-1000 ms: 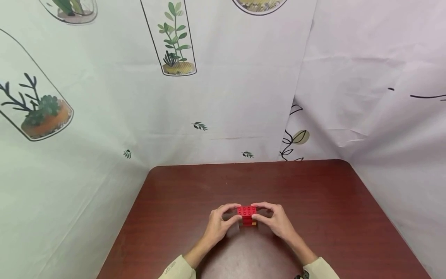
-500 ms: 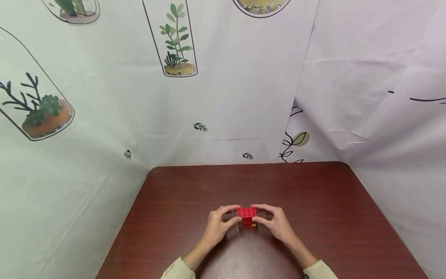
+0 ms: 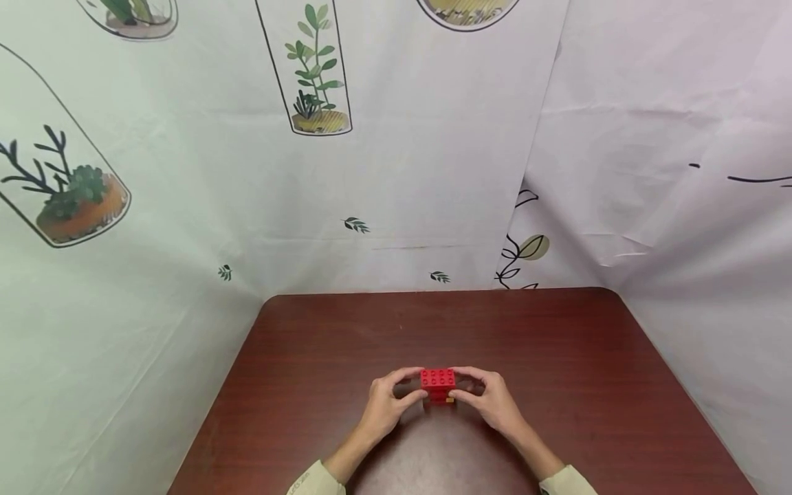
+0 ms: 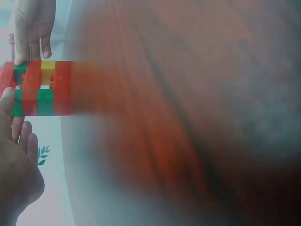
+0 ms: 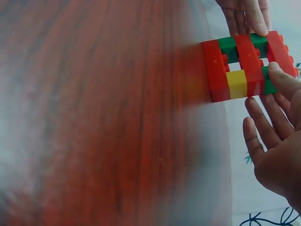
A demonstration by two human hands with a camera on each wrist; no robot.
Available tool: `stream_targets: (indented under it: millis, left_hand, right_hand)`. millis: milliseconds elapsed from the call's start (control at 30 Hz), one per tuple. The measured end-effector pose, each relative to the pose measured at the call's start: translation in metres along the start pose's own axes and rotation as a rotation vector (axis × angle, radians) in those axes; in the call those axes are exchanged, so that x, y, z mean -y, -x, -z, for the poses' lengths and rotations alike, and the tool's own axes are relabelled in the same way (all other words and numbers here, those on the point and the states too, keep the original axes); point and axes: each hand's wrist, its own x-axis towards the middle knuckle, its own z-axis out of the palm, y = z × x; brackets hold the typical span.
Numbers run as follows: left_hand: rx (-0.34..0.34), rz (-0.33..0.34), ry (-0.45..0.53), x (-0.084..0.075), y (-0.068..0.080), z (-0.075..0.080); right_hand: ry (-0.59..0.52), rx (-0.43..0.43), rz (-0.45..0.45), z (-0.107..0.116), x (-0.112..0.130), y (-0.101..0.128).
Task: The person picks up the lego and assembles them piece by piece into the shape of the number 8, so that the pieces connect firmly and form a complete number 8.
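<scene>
Resting on the table (image 3: 557, 357), the brick stack (image 3: 438, 384) was pinched from both sides: left hand (image 3: 383, 405) and right hand (image 3: 495, 404), fingers curled around its ends.

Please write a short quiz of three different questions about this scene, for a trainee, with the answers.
1. True or false: the small stack of red, green and yellow plastic bricks stands on the dark red-brown wooden table.
2. Which hands touch the stack? A) left hand only B) right hand only C) both
3. Fill in: the top brick, seen from the head view, is ____.

Key: 1 true; 2 C; 3 red.
</scene>
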Motion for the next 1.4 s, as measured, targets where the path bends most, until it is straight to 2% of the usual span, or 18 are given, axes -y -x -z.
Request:
stream_targets:
  millis: [333, 567, 933, 1400]
  left_hand:
    - [-0.005, 0.027, -0.07, 0.0029, 0.0037, -0.0003]
    - [-0.005, 0.049, -0.109, 0.0038, 0.0068, -0.0008]
    - [-0.015, 0.039, -0.163, 0.0046, 0.0077, -0.0012]
    - [-0.004, 0.057, -0.094, 0.0042, 0.0065, -0.0027]
  right_hand:
    - [0.011, 0.004, -0.056, -0.0009, -0.002, 0.0065]
    - [0.012, -0.003, -0.053, -0.0011, -0.0037, 0.0079]
    - [0.049, -0.006, -0.062, 0.0005, -0.0043, 0.0071]
    - [0.099, -0.043, -0.036, 0.0002, -0.0052, 0.0054]
